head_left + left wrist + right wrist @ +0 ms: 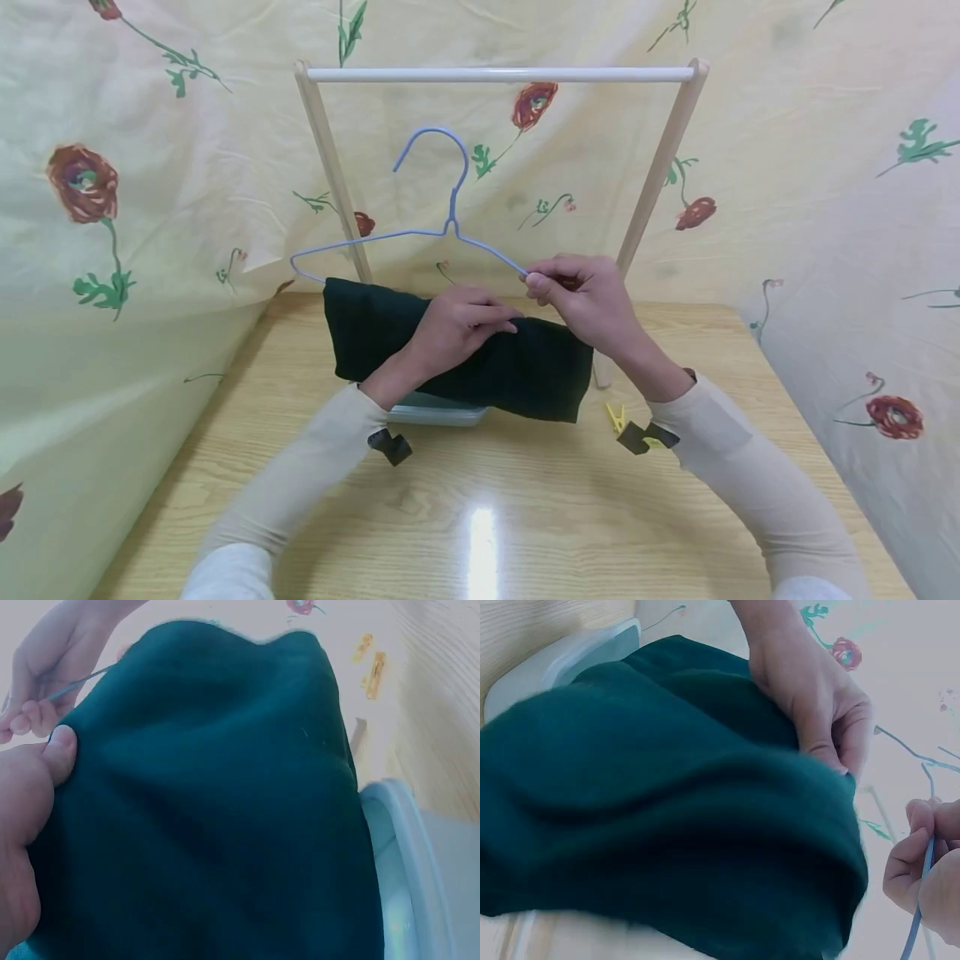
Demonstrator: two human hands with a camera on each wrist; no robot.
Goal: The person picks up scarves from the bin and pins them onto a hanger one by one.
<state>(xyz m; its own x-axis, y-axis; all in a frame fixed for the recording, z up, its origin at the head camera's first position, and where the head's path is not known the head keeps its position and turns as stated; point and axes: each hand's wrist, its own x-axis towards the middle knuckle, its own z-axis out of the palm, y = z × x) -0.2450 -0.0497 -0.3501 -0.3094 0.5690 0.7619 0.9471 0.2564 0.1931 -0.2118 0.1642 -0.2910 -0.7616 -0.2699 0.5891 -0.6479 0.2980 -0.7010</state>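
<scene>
Flowery curtain point(847, 333) hangs behind the bench point(360, 508). Above its far edge, I see the left hand point(465, 325) pinching dark green cloth point(525, 367) and the right hand point(585, 292) pinching the blue wire hanger point(453, 202). I think the cloth is over the hanger's bottom bar already. The hanger isn't on the white rod point(495, 75) yet.

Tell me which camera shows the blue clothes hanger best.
The head view, where the blue clothes hanger shows its whole hook and neck. The left wrist view shows only a short stretch of it; the right wrist view, only parts toward the picture's right edge.
</scene>
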